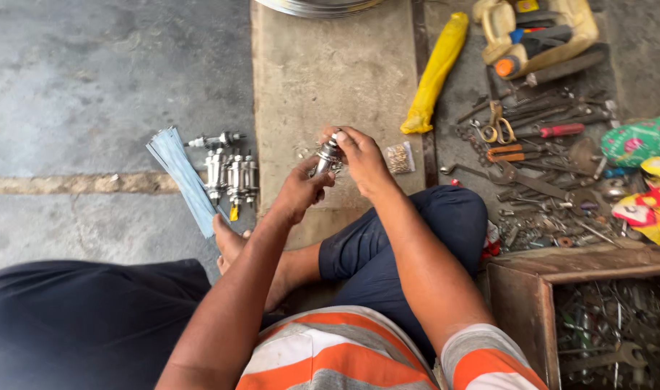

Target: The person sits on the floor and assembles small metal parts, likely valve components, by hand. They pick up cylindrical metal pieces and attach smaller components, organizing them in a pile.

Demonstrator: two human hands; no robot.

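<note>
My left hand (pixel 295 191) and my right hand (pixel 361 160) together hold a shiny metal hub (pixel 327 154) above a worn brown mat (pixel 322 79). The left hand grips its lower end, and the right hand's fingers close over its top. I sit cross-legged on the ground, my bare foot (pixel 232 245) below the hub. To the left on the concrete lie several more metal hubs (pixel 229 173) in a row next to a bundle of pale blue strips (pixel 182 177).
A small clear bag of little parts (pixel 400 157) lies right of my hands. A yellow wrapped bundle (pixel 436 72), pliers, scissors, screwdrivers and loose tools (pixel 539 144) spread at the right. A wooden box of metal parts (pixel 604 325) stands at lower right. A metal rim (pixel 319 7) shows at top.
</note>
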